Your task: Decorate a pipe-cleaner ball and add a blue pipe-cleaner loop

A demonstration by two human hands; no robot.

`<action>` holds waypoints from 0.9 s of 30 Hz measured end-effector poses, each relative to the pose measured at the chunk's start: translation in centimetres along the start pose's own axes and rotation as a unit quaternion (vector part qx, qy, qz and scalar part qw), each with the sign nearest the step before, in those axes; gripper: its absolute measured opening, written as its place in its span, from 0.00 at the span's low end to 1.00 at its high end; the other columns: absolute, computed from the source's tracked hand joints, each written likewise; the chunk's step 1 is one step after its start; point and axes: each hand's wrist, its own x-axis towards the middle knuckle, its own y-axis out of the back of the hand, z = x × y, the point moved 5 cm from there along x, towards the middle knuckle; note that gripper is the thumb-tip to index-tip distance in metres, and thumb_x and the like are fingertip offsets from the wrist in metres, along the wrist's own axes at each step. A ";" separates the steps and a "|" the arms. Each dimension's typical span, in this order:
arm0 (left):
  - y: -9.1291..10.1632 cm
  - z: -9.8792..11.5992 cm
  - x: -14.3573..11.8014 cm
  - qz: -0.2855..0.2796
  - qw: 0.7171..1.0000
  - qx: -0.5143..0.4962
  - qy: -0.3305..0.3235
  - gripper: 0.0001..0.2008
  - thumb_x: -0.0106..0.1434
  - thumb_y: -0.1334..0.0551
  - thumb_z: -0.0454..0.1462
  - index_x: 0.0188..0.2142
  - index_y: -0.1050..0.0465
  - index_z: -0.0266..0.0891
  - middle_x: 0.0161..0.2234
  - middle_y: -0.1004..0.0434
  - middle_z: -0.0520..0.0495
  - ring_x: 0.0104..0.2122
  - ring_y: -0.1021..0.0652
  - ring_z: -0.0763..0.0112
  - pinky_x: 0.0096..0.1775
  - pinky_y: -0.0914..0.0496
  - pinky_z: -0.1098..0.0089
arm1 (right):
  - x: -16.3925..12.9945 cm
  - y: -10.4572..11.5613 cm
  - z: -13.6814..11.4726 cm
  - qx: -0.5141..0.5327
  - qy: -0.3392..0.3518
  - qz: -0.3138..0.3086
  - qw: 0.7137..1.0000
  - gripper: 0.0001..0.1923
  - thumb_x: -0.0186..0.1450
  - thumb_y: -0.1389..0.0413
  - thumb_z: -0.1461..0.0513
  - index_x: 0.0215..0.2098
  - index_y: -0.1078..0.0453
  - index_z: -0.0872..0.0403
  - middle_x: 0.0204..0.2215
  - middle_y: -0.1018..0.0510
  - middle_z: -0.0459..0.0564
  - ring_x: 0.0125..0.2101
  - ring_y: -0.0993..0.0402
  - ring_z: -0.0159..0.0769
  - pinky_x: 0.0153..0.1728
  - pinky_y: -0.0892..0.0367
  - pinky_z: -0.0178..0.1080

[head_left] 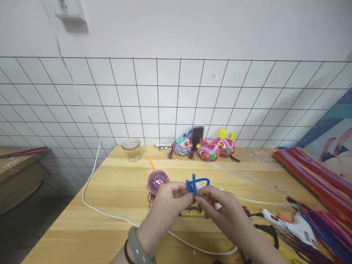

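Pinching a bent blue pipe cleaner [194,184] from both sides, the left hand [174,196] and the right hand [220,205] meet above the middle of the table [82,234]. Each grip is narrow, thumb and fingers closed on the blue piece, which forms a loop toward the right with one end standing upright. A grey-green bangle [137,244] circles the left wrist. Beneath the hands lies a yellow item [192,212], mostly hidden. Just left sits a round pink-rimmed piece [148,182]; farther back stands a glass cup [134,156], near a marker pen [162,146]. Three colourful patterned figures [208,151] rest by the tiled wall [167,97]. A white glue gun [297,229] and red pipe cleaners [305,174] lie to the right; a white cord [110,216] runs across the front.
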 end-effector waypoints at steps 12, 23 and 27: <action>-0.7 0.6 -0.2 -0.041 0.999 -0.025 -0.019 0.09 0.51 0.38 0.29 0.33 0.22 0.37 0.24 0.23 0.50 0.26 0.26 0.74 0.32 0.34 0.74 | 0.0 0.1 0.0 0.056 -0.050 0.007 0.997 0.06 0.62 0.50 0.61 0.29 0.34 0.53 0.15 0.30 0.41 0.16 0.31 0.29 0.20 0.37 0.30; -0.7 0.7 -0.3 -0.031 0.999 -0.005 -0.014 0.09 0.51 0.37 0.32 0.33 0.24 0.34 0.27 0.22 0.46 0.29 0.25 0.70 0.34 0.33 0.72 | 0.2 0.4 -0.4 0.052 -0.037 0.029 0.998 0.06 0.61 0.50 0.62 0.29 0.33 0.53 0.14 0.31 0.41 0.15 0.32 0.28 0.19 0.37 0.29; -0.4 0.8 -0.4 -0.006 1.000 -0.001 0.003 0.09 0.52 0.36 0.36 0.33 0.25 0.34 0.25 0.24 0.47 0.26 0.27 0.73 0.31 0.33 0.72 | 0.2 0.5 -0.4 0.044 -0.037 0.030 0.998 0.06 0.61 0.50 0.62 0.28 0.33 0.53 0.14 0.31 0.40 0.15 0.33 0.28 0.19 0.37 0.28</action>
